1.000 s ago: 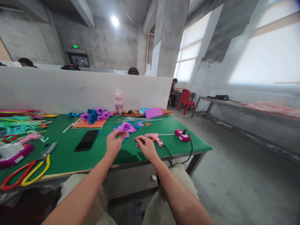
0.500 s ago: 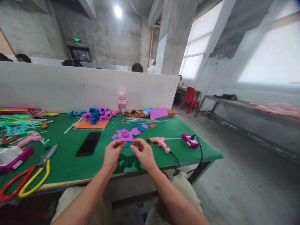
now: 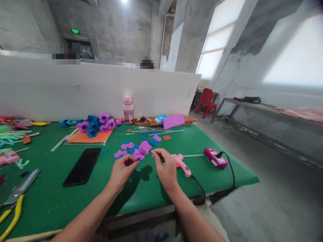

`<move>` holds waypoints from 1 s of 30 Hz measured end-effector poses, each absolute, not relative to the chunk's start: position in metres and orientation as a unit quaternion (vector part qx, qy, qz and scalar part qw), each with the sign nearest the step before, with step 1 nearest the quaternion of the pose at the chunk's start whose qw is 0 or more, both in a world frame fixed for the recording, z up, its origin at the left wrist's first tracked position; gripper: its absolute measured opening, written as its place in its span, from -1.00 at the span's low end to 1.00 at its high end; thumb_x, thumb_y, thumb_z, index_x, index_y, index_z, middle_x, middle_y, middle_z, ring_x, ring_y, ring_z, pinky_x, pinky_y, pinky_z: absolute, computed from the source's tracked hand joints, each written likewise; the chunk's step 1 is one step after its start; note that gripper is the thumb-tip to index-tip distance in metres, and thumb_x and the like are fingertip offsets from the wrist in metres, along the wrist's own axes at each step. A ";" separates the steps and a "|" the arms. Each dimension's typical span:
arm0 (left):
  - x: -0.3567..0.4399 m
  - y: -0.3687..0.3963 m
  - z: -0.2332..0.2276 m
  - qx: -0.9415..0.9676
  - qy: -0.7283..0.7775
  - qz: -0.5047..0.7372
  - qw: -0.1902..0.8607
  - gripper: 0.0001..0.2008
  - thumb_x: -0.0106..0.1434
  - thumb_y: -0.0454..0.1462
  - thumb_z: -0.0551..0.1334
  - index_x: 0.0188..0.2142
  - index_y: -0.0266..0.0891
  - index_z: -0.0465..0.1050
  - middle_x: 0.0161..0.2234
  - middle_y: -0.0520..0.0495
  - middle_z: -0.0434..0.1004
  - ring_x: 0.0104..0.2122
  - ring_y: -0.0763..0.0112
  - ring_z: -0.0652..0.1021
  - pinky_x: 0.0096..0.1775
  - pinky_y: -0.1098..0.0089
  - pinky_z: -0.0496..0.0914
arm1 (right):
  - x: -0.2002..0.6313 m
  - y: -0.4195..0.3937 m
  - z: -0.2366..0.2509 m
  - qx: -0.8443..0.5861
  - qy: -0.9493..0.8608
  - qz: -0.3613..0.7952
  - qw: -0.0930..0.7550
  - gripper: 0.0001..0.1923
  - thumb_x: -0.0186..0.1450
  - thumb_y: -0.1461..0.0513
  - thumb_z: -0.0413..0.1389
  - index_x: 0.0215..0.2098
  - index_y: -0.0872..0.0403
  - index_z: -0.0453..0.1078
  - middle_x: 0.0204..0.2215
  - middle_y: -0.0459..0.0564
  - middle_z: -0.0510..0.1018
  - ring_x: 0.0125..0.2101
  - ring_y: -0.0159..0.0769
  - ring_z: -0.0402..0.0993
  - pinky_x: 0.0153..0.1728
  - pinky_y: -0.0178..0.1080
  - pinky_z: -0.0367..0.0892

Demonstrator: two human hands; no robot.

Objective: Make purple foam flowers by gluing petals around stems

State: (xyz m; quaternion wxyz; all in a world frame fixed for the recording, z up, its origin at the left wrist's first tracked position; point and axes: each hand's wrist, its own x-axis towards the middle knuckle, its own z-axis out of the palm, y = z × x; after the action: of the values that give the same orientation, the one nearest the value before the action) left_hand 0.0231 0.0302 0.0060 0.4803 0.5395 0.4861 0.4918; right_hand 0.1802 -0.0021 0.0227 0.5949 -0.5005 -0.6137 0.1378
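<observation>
My left hand [image 3: 123, 169] pinches near a purple paper flower [image 3: 144, 148], which shows just above its fingertips. A rounded shadow beside that hand suggests the flower is lifted, though the grip point is partly hidden. My right hand [image 3: 165, 168] is close to the flower's right side, its thumb and forefinger drawn together; whatever lies between them is too small to tell. Loose purple petals [image 3: 127, 145] and blue petals [image 3: 153, 142] are scattered behind the hands. Partly covered by the right hand, a pink glue gun [image 3: 185, 168] lies with its cable running off the table edge.
On the green table [image 3: 196, 191] are a black phone [image 3: 83, 167], scissors [image 3: 21, 190] and finished-looking flowers [image 3: 93, 126] on orange sheets [image 3: 88, 137]. A pink bottle [image 3: 128, 109] stands against the white partition [image 3: 101, 89]. At right sits a magenta power strip [image 3: 215, 158].
My hands have moved apart, and the purple flower has tilted from facing up to leaning right. The camera view has moved closer to the table, with the scissors shifting out to the left.
</observation>
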 end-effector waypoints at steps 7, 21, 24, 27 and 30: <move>0.023 0.019 0.005 0.368 0.423 0.405 0.723 -0.67 -0.17 -0.24 0.43 -0.55 -0.28 0.28 -0.68 0.14 0.32 -0.75 0.75 0.11 -0.68 0.61 -0.03 | 0.196 -0.007 0.016 -0.508 -0.615 0.139 0.586 -0.84 0.29 0.20 0.02 -0.35 0.07 0.41 -0.40 -0.04 0.51 -0.36 -0.33 0.39 -0.30 -0.28 0.26; 0.012 0.004 0.019 0.686 0.337 0.505 0.402 -0.90 0.05 -0.25 0.31 -0.48 -0.24 0.56 -0.48 -0.04 0.54 -0.44 0.39 0.50 -0.36 0.43 0.39 | 0.178 -0.011 0.002 -0.267 -0.268 0.758 0.532 -0.56 0.07 -0.08 0.19 -0.39 0.14 0.47 -0.53 -0.11 0.47 -0.59 -0.52 0.24 -0.57 -0.42 0.10; 0.004 0.007 0.017 0.734 0.285 0.505 0.354 -0.88 0.11 -0.23 0.28 -0.41 -0.21 0.59 -0.37 -0.12 0.58 -0.35 0.33 0.54 -0.28 0.38 0.42 | 0.172 -0.016 0.007 -0.260 -0.306 0.722 0.564 -0.56 0.09 -0.08 0.18 -0.40 0.14 0.49 -0.55 -0.10 0.46 -0.54 -0.47 0.27 -0.52 -0.39 0.13; -0.001 0.009 0.015 0.768 0.265 0.471 0.343 -0.83 0.17 -0.22 0.22 -0.36 -0.20 0.59 -0.34 -0.15 0.58 -0.35 0.34 0.55 -0.31 0.39 0.43 | 0.169 -0.019 0.012 -0.262 -0.349 0.688 0.580 -0.65 0.10 -0.02 0.21 -0.43 0.13 0.50 -0.55 -0.11 0.45 -0.53 -0.47 0.24 -0.49 -0.38 0.14; -0.002 0.008 0.013 0.772 0.264 0.468 0.340 -0.83 0.17 -0.23 0.22 -0.35 -0.20 0.59 -0.34 -0.16 0.58 -0.34 0.33 0.55 -0.29 0.39 0.44 | 0.166 -0.022 0.017 -0.260 -0.374 0.680 0.574 -0.73 0.10 0.07 0.24 -0.46 0.13 0.50 -0.57 -0.13 0.41 -0.55 -0.48 0.20 -0.47 -0.38 0.13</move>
State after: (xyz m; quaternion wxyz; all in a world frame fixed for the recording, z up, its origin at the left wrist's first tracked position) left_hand -0.0020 0.0076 0.0128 0.3404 0.7716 0.2645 0.4678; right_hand 0.1660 -0.0222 0.0172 0.5742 -0.2599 -0.3742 0.6802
